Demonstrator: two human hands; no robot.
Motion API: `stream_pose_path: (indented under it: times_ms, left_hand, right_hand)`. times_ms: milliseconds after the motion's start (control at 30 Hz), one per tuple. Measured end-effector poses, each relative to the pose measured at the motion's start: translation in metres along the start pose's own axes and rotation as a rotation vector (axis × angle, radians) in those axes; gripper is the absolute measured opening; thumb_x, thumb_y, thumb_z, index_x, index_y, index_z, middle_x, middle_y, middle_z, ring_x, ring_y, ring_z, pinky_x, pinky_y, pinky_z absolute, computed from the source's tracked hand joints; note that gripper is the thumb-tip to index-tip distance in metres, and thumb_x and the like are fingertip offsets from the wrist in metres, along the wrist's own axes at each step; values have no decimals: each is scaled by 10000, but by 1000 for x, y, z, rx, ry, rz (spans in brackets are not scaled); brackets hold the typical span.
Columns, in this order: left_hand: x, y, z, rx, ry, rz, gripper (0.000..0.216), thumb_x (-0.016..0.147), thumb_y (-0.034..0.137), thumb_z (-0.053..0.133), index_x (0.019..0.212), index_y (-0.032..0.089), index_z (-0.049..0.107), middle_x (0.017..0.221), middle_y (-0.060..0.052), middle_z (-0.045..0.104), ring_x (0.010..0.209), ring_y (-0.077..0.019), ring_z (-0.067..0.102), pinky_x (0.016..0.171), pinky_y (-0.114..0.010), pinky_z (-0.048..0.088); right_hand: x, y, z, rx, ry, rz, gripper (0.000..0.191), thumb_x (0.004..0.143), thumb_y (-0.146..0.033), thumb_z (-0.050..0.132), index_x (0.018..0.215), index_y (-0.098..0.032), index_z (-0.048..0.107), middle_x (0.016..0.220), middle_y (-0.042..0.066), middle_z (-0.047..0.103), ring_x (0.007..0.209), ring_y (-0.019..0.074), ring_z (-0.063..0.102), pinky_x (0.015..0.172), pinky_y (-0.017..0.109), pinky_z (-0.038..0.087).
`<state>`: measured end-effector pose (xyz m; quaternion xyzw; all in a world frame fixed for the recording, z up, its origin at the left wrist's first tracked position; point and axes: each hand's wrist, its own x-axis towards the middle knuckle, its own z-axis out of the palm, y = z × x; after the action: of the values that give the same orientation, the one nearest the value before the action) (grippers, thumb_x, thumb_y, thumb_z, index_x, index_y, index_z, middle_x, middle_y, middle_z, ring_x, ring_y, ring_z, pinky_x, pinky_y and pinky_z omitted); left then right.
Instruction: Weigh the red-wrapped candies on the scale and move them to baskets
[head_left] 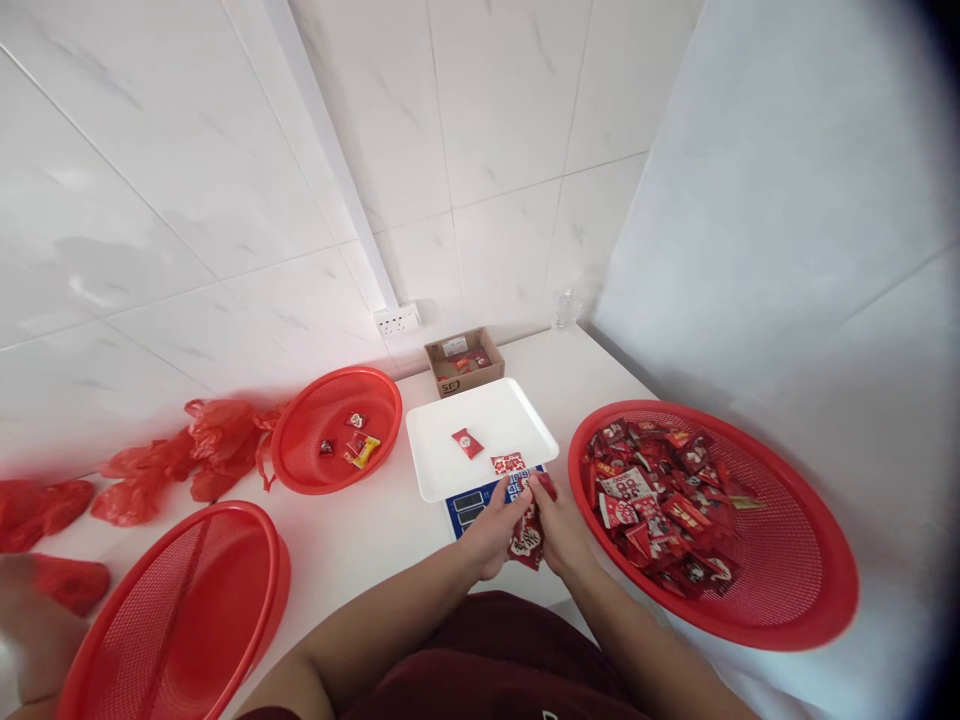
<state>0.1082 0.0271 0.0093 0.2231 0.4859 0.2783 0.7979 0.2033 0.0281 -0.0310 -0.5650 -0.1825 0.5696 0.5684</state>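
My left hand (pixel 487 535) and my right hand (pixel 562 525) meet in front of the scale (pixel 469 512). Between them hangs a dark red candy packet (pixel 526 540) with pale lettering, and the fingers of both hands are closed on it. More red wrapper shows by my right fingers; whether it is a separate packet I cannot tell. Just beyond the hands, the white tray (pixel 442 470) sits on the blue scale. On the tray lie a small red candy packet (pixel 468 443) and a red-and-white packet (pixel 508 463) near its front edge.
At right stands a large red basket (pixel 817 590) heaped with wrapped snacks. A smaller red basket (pixel 289 455) holds several packets. Another red basket (pixel 259 640) is at lower left, near a person's arm (pixel 37 640). Red plastic bags (pixel 217 440) and a cardboard box (pixel 472 379) line the wall.
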Motion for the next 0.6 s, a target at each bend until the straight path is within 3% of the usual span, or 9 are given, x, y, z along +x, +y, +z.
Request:
stream_pose_path:
  times_ms: [100, 200, 367, 467, 600]
  left_hand:
    - [3, 1, -2, -8, -23, 6, 606, 730, 545, 630, 1258, 331, 421, 1120, -54, 606, 855, -179, 631, 694, -325, 507]
    - [6, 1, -11, 1, 20, -9, 441, 770, 544, 579, 1129, 302, 493, 1026, -26, 616, 720, -135, 617, 668, -328, 507]
    - [6, 2, -26, -4, 115, -53, 287, 851, 473, 496, 1020, 241, 505, 785, 4, 610, 611, -109, 601, 616, -260, 488]
    - [4, 3, -34, -59, 189, -46, 215, 878, 414, 476, 972, 222, 503, 765, 6, 619, 590, -98, 599, 579, -222, 471]
    - [1, 4, -48, -86, 249, -37, 213, 879, 398, 488, 930, 193, 516, 784, -9, 645, 521, -79, 571, 511, -192, 437]
  right_hand:
    - [-4, 2, 4, -213, -24, -105, 334, 735, -444, 574, 981, -218, 565, 988, 50, 677, 942, 215, 627, 797, 347, 512]
    - [-7, -1, 4, -344, -96, -164, 315, 728, -410, 572, 976, -217, 598, 1042, 58, 668, 975, 223, 609, 845, 369, 486]
    - [-9, -5, 4, -302, -168, -107, 305, 725, -396, 576, 976, -227, 618, 1002, 50, 682, 919, 222, 628, 815, 373, 500]
    - [-5, -3, 4, -286, -136, -86, 298, 722, -409, 592, 954, -224, 621, 983, 52, 686, 923, 223, 627, 809, 361, 503]
    - [8, -1, 1, -108, -74, 46, 263, 687, -399, 646, 872, -215, 610, 906, 34, 686, 813, 192, 638, 679, 308, 528]
